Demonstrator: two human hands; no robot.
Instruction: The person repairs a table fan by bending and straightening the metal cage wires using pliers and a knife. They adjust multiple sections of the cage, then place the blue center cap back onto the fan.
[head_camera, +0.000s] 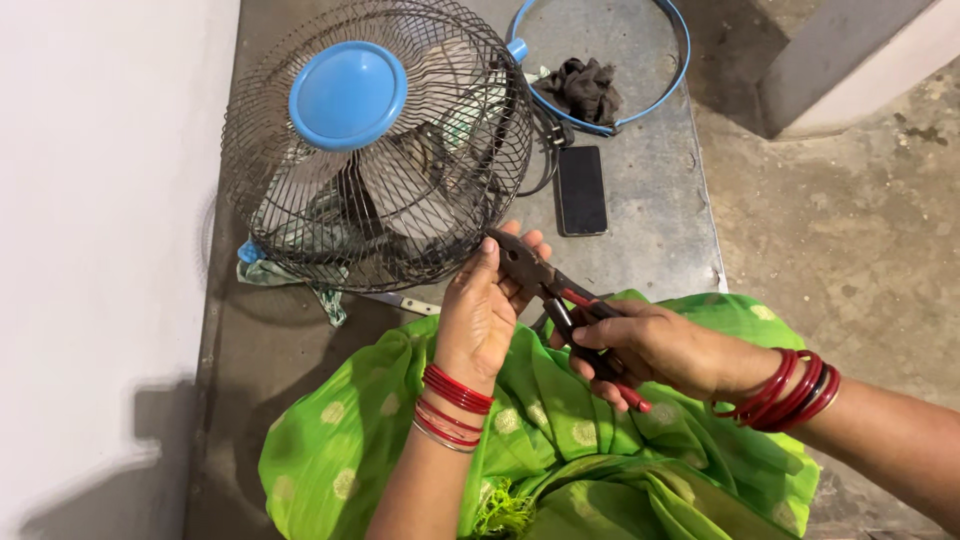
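Note:
My right hand (650, 348) grips the red handles of a pair of rusty pliers (545, 285). The pliers' jaws point up and left, toward the rim of a fan. My left hand (483, 312) rests against the pliers' head, its fingers touching the jaws and the fan's lower rim. The fan's black wire guard (300, 215) with a blue round centre cap (347, 95) lies face up on a grey slab (650, 245). Red bangles circle both wrists. Green patterned cloth (560, 440) covers my lap below the hands.
A black phone (581, 189) lies face down on the slab to the right of the fan. Behind it sit a blue ring (672, 78) and a dark rag (585, 90). A cloth (262, 270) pokes out under the fan. White wall stands at left, bare concrete floor at right.

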